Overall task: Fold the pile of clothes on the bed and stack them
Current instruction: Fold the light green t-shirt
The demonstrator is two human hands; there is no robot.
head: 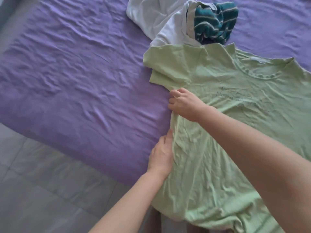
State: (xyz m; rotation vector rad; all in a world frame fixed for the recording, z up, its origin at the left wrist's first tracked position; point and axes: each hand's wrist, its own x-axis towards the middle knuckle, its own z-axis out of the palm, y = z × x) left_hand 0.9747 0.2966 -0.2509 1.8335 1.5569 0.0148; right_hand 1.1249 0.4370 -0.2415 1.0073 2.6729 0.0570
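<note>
A light green T-shirt (235, 132) lies spread front-up on the purple bed sheet (75, 81), its hem hanging over the bed's near edge. My right hand (183, 103) pinches the shirt's left side edge just below the sleeve. My left hand (162, 153) holds the same side edge lower down, fingers curled on the fabric. Beyond the collar lies a crumpled white garment (161, 19) and a teal striped garment (213, 22) in a loose pile.
The purple sheet stretches wide to the left of the shirt. Grey floor tiles (33, 182) show past the bed's near left edge.
</note>
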